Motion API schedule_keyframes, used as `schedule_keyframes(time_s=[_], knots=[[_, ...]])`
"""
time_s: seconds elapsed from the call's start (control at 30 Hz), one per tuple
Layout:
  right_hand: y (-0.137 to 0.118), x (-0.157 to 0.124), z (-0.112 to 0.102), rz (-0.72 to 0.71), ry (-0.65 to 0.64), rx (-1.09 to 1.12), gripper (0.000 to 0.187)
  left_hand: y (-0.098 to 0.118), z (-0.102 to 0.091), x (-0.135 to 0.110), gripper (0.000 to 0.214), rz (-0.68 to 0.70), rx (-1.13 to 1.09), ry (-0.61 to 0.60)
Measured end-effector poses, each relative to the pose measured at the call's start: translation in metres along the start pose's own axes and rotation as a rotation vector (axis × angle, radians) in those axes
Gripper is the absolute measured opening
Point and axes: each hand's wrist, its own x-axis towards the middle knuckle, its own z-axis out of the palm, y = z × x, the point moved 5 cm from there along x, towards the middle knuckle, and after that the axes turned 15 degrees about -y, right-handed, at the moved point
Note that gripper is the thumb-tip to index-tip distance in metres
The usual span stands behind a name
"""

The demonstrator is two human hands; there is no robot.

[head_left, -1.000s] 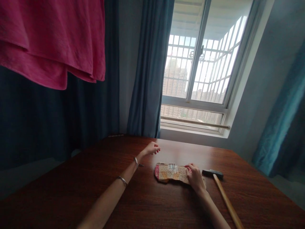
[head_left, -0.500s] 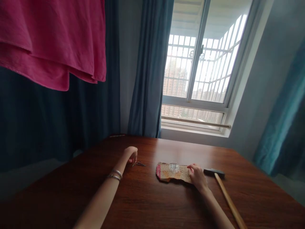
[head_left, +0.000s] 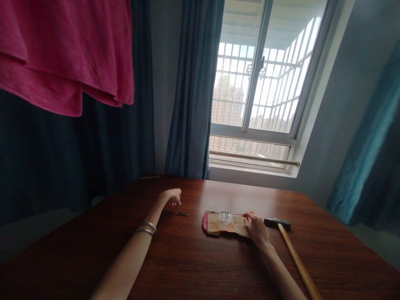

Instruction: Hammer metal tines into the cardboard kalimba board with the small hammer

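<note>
My left hand [head_left: 174, 197], wrist bent and fingers curled down, hovers just above a small pile of loose nails [head_left: 181, 213]. Whatever its fingertips hold is too small to make out. A flat, rough-edged board [head_left: 215, 225] with a speckled surface and a pink left end lies in front of me. Several nails [head_left: 224, 214] stand upright in a row on its upper part, in a pale, shiny patch. My right hand [head_left: 256, 228] grips the board's right end, fingers on top and thumb near the left side of the hand.
Right of my right hand lies a hammer [head_left: 283, 225] with a dark head and a long wooden handle, on the brown wooden table [head_left: 187, 262]. A pink cloth [head_left: 68, 54] hangs at upper left. Dark blue curtains [head_left: 190, 91] and a barred window [head_left: 250, 91] stand behind.
My left hand has lifted slightly off the nail pile, its fingers curled in more. My right hand stays on the board. The whole view has shifted a little.
</note>
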Motion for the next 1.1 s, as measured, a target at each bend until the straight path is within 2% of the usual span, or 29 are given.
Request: schedule_keyframes(time_s=[0.1,0.23,0.37,0.5,0.6,0.73,0.97,1.1], knots=[[-0.002,0.000,-0.006,-0.023,0.069,0.023,0.023,0.027,-0.005,-0.007,0.012,0.149,-0.027,-0.031],[-0.010,-0.001,-0.011,-0.066,0.139,0.117,0.022,0.089,0.003,-0.025,0.017,0.530,-0.156,-0.037],[-0.025,-0.002,-0.012,-0.124,0.083,0.349,0.024,0.141,0.037,-0.032,0.022,0.751,-0.236,-0.105],[-0.041,-0.005,-0.016,-0.159,0.010,0.607,0.028,0.172,0.080,-0.024,0.027,0.821,-0.320,-0.171],[-0.048,-0.007,-0.019,-0.135,-0.039,0.745,0.031,0.184,0.102,-0.018,0.030,0.846,-0.370,-0.123],[-0.049,-0.009,-0.019,-0.085,-0.062,0.899,0.033,0.192,0.115,-0.016,0.031,0.888,-0.416,-0.047],[-0.045,-0.006,-0.012,-0.081,-0.038,0.987,0.035,0.190,0.121,-0.009,0.036,0.872,-0.478,-0.033],[-0.038,-0.004,-0.008,-0.084,-0.016,0.964,0.037,0.185,0.114,-0.002,0.037,0.840,-0.466,-0.012]])
